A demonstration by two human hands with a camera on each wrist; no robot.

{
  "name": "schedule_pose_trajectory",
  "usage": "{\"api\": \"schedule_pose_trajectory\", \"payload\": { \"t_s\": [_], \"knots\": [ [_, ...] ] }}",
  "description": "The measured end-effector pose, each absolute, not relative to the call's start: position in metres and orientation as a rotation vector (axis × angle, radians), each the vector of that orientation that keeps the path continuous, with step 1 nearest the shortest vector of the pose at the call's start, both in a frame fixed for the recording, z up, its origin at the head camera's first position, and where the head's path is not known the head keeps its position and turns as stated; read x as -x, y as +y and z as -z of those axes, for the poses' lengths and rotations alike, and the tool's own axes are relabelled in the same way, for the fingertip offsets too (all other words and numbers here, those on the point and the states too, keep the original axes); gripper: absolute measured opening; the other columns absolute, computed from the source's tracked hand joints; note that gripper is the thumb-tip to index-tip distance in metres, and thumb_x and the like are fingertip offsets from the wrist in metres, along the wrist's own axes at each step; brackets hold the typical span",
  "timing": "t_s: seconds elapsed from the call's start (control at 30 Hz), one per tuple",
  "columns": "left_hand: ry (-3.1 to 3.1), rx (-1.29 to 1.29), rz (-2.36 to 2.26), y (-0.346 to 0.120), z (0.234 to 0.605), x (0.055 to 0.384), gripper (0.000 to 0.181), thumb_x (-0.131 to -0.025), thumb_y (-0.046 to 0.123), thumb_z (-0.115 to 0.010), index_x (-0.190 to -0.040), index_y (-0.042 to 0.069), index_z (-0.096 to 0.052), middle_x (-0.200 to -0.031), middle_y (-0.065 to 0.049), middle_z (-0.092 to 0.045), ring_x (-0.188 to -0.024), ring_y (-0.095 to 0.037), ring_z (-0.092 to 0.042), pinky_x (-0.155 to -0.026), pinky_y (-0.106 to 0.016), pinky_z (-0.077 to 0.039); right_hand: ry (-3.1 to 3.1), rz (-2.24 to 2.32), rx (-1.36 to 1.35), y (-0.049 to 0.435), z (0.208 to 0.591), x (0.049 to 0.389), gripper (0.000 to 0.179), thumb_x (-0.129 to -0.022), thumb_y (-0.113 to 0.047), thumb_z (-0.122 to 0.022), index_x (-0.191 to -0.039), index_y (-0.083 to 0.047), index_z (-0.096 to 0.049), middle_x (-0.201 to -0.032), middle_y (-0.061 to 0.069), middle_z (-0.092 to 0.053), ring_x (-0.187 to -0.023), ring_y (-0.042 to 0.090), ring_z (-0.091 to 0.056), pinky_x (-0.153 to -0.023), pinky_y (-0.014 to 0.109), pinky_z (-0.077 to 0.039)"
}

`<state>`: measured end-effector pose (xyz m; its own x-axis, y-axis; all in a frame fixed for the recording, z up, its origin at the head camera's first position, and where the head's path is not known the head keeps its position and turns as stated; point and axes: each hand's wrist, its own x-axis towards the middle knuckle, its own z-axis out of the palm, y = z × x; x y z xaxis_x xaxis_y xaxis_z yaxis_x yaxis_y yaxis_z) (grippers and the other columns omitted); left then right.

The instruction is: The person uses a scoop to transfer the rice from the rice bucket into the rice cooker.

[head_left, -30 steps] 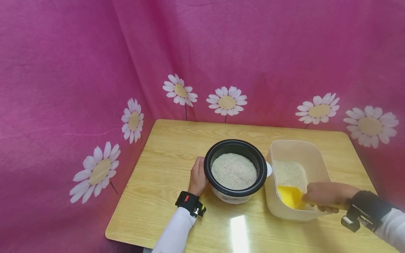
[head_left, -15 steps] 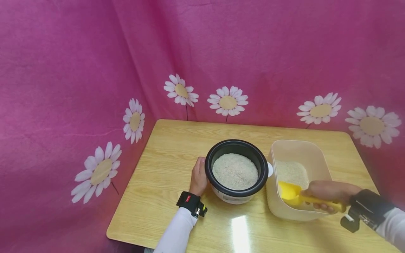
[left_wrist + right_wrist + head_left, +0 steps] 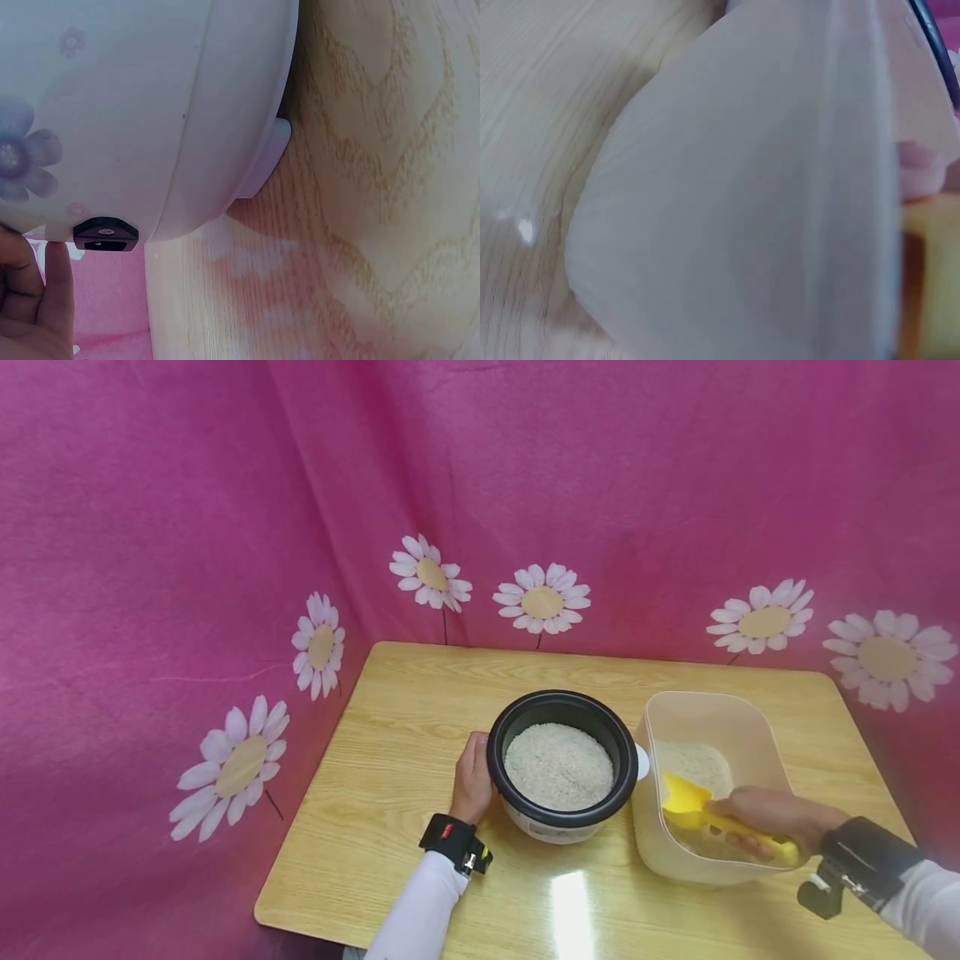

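Note:
In the head view my left hand (image 3: 472, 781) holds the left side of a white rice cooker (image 3: 551, 832). Its black inner pot (image 3: 558, 696) contains a heap of white rice (image 3: 558, 768). The left wrist view shows fingers (image 3: 56, 292) against the cooker wall near a black socket (image 3: 106, 234); the left handle is hidden. My right hand (image 3: 757, 814) grips the handle of a yellow scoop (image 3: 684, 799), tilted inside a cream rice bin (image 3: 753, 735). Loose rice (image 3: 697, 762) covers the bin's bottom. In the right wrist view the bin wall (image 3: 727, 195) blocks most of the scoop.
Both containers stand side by side on a wooden table (image 3: 405, 710), the cooker's white right handle (image 3: 642, 762) close to the bin. Pink cloth (image 3: 622, 485) with printed daisies hangs behind and to the left. Light reflects off the table near its front.
The scoop has risen from low in the bin and tilted, its bowl moving away from me. My right hand has turned with it. My left hand stays at the cooker.

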<state>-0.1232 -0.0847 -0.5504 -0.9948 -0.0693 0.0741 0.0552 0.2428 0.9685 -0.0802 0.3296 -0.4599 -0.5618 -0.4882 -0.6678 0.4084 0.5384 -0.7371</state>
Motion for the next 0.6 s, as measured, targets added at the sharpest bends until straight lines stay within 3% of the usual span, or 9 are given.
{"api": "schedule_pose_trajectory", "payload": {
  "t_s": [0.4,0.6],
  "knots": [
    [-2.411,-0.024,1.855,-0.083,0.550,0.122,0.041,-0.114,0.037,-0.029,-0.118,0.011,-0.060,-0.099,-0.010,-0.063,-0.086,-0.014,-0.055,-0.074,-0.022,-0.044,1.850,1.262,-0.073,0.323,0.482,0.079,0.043,-0.111,-0.034,-0.033,-0.106,0.000,-0.059,-0.067,-0.009,-0.052,-0.051,0.000,-0.047,-0.050,0.018,-0.044],
    [-2.392,-0.021,1.837,-0.083,0.549,0.122,0.041,-0.114,0.036,-0.029,-0.116,0.011,-0.061,-0.099,-0.011,-0.064,-0.089,-0.015,-0.055,-0.079,-0.023,-0.045,1.900,1.247,-0.013,0.321,0.482,0.079,0.044,-0.112,-0.034,-0.033,-0.100,-0.003,-0.062,-0.064,-0.010,-0.050,-0.050,0.001,-0.046,-0.050,0.017,-0.043]
  ]
}}
